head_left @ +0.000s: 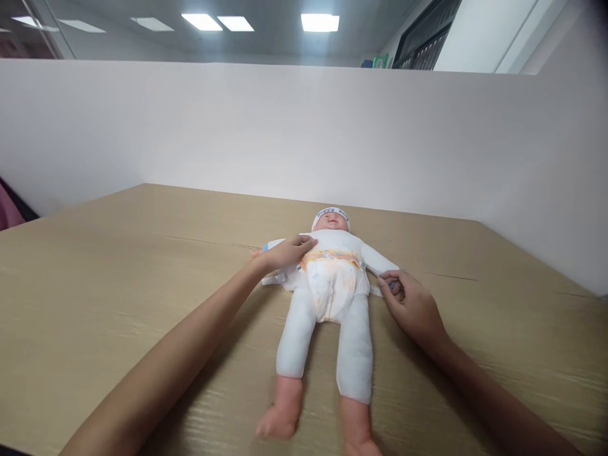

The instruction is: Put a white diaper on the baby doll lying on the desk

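A baby doll in white clothing lies on its back, head away from me, a lettered white band round its head. A white diaper with an orange patterned waistband covers its front between the legs. My left hand rests on the doll's side at the waistband, fingers stretched out and lying flat. A white side tab sticks out below it. My right hand has its fingers curled round the end of the doll's sleeved arm; a blue cuff shows between them. Another tab lies beside those fingertips.
The doll lies on a wide wood-coloured table. A white partition rises behind the table and along its right side. Something pink and black shows at the left edge. Ceiling lights shine above the partition.
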{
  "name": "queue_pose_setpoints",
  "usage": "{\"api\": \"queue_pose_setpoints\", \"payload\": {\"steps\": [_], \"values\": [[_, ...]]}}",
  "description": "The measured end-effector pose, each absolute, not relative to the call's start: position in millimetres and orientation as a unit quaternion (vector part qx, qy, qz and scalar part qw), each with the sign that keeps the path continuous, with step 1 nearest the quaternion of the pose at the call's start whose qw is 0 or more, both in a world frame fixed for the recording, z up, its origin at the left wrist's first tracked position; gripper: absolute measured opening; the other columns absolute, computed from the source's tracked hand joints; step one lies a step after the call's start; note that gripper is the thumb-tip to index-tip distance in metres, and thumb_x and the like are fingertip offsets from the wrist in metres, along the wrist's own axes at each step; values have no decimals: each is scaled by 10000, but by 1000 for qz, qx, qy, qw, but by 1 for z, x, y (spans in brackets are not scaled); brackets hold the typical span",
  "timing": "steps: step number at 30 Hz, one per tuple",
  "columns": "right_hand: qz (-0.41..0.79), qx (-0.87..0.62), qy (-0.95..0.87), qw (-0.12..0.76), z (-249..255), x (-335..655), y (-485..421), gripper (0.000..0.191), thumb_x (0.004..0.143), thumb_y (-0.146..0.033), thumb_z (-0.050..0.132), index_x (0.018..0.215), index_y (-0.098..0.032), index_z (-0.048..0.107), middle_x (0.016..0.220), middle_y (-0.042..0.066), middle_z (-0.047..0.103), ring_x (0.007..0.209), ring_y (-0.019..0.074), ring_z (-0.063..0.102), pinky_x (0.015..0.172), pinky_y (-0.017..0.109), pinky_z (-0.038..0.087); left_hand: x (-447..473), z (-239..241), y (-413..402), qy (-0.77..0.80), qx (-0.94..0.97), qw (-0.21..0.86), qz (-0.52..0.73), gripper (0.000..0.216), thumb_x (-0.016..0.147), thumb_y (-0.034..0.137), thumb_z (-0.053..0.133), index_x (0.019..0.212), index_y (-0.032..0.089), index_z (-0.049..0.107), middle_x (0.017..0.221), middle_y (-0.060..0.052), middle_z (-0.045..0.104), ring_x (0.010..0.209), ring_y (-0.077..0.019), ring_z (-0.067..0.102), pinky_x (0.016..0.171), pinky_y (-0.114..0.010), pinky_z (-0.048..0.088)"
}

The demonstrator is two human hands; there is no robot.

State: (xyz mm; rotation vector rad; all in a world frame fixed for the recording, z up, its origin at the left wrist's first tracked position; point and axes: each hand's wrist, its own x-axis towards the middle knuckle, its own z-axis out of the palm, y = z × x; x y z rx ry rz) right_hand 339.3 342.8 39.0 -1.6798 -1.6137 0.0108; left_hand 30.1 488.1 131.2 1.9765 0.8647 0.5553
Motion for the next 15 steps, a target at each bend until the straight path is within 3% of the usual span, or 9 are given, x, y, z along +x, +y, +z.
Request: {"api": "queue_pose_setpoints", "payload": {"steps": [4,7,10,15], "values": [[24,-681,-633,366,35,354,328,339,977,-576,604,1029,-255,700,936,71,725,841,277,666,771,410,492,35,136,483,402,816,330,252,317,1091,480,406,888,251,488,724,2,541,760,-238,533,763,-369,401],[50,-712,-604,354,36,351,328,385,940,-651,624,966,-272,684,774,24,661,745,266,638,697,389,445,45,145,472,412,827,247,291,197,1090,321,372,1000,243,528,983,-73,651,1001,-292,576,919,-421,412],[71,-732,-576,357,37,345,333,418,899,-693,658,915,-276,645,695,-3,624,722,264,632,687,377,420,63,160,455,362,855,173,328,268,1123,354,341,1087,226,574,1198,-113,672,1141,-299,578,1029,-443,415],[96,-734,-563,368,38,342,337,398,857,-661,705,892,-273,626,676,-15,633,708,255,632,699,372,417,101,172,428,241,936,84,242,352,1114,513,455,1103,226,659,1244,-108,707,1235,-324,580,1102,-476,403]]}}
